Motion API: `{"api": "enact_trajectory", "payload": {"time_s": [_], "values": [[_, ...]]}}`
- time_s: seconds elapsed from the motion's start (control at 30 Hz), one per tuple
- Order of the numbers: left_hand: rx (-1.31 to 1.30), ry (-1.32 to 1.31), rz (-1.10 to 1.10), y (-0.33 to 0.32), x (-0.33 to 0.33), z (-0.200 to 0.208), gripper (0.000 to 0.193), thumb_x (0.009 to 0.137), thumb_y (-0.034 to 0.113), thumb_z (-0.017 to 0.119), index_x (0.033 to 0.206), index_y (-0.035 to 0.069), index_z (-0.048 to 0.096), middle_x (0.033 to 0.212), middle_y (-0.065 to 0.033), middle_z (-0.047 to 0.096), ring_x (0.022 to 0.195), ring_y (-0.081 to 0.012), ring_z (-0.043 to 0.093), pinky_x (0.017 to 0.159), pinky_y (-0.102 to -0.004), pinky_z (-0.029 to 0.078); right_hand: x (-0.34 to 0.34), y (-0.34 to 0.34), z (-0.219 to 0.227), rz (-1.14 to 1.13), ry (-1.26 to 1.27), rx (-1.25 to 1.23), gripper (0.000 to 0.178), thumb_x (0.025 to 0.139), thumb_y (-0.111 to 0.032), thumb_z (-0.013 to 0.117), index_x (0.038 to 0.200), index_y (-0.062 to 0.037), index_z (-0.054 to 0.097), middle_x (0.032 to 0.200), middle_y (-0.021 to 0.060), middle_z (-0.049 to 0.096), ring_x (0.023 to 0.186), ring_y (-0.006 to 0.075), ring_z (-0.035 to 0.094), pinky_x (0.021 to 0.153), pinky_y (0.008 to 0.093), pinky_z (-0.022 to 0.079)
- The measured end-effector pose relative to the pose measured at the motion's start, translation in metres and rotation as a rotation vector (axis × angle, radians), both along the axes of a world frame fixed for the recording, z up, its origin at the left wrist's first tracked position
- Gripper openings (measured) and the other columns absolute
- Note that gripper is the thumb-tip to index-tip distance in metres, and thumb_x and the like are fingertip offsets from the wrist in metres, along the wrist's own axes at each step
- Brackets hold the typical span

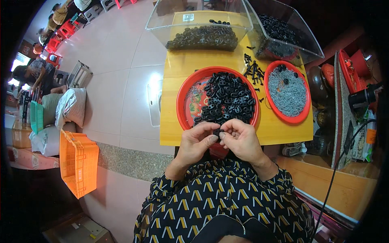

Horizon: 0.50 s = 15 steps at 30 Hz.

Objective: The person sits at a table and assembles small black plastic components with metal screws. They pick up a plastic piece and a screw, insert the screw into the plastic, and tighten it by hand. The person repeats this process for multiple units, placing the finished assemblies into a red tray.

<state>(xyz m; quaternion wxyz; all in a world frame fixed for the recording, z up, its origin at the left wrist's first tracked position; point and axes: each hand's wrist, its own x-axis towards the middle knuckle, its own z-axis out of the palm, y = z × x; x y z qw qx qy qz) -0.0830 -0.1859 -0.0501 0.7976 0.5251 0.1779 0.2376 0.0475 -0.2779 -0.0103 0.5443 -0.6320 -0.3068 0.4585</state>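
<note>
Both my hands meet at the near rim of a round red tray (181, 109) heaped with small black plastic pieces (227, 95) that have holes in them. Between the fingertips is a small black plastic piece (218, 133), partly covered by the fingers. My left hand (197, 141) pinches it from the left, thumb and forefinger closed. From the other side my right hand (242, 139) is closed on the same piece. To the right lies an oval red tray (270, 99) full of small silver screws (287, 95), with a few black bits on top.
Loose black stems (254, 72) lie between the trays on the yellow table (170, 135). Two clear bins (198, 24) (308, 36) of black parts stand at the back. An orange crate (81, 162) is on the floor at left; people sit farther off near red stools (67, 29).
</note>
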Motion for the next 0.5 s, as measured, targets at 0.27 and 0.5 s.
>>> {"api": "enact_trajectory", "payload": {"time_s": [0.27,0.5], "values": [[0.1,0.037,0.01,0.003,0.0,0.005,0.022,0.079,0.001,0.056,0.101,-0.004,0.056,0.088,-0.0061,0.055,0.082,-0.0118,0.053,0.072,-0.0231,0.044,0.02,0.003,-0.014,0.167,0.476,0.081,0.011,0.078,-0.004,0.06,0.086,0.0006,0.054,0.074,0.004,0.057,0.064,0.0113,0.059,0.055,0.0208,0.05],[0.33,0.012,0.005,0.003,0.002,0.001,0.022,0.08,0.003,0.057,0.1,-0.006,0.055,0.088,-0.0082,0.055,0.079,-0.0128,0.053,0.07,-0.0232,0.044,0.021,0.0,-0.023,0.191,0.542,0.11,0.013,0.078,-0.007,0.062,0.084,0.0005,0.053,0.074,0.0046,0.056,0.066,0.0127,0.06,0.056,0.0223,0.052]]}}
